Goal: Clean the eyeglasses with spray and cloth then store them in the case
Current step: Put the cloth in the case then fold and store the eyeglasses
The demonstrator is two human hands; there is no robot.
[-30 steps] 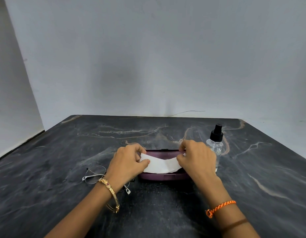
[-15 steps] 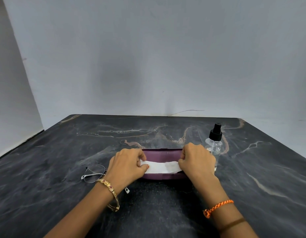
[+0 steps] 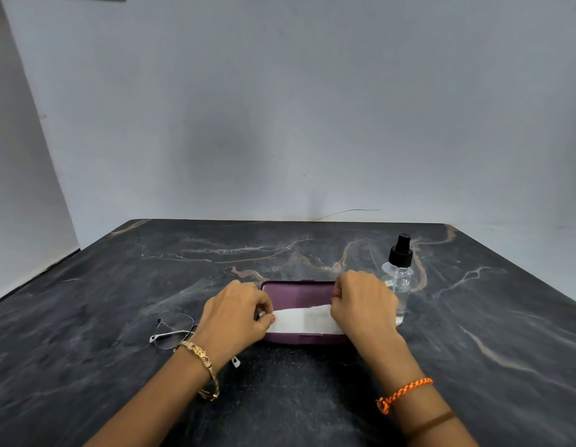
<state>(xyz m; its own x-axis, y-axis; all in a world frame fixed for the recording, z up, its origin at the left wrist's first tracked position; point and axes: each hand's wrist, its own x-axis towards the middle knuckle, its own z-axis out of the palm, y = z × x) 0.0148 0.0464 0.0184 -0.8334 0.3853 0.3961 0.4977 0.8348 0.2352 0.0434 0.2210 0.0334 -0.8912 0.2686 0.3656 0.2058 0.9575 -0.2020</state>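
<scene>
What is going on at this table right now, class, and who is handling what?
A person holds a white cloth stretched between both hands over an open purple case: the left hand pinches one end, the right hand the other. The eyeglasses lie on the dark marble table beside the left wrist, not yet in the case. A clear spray bottle with a black top stands upright just right of the right hand.
</scene>
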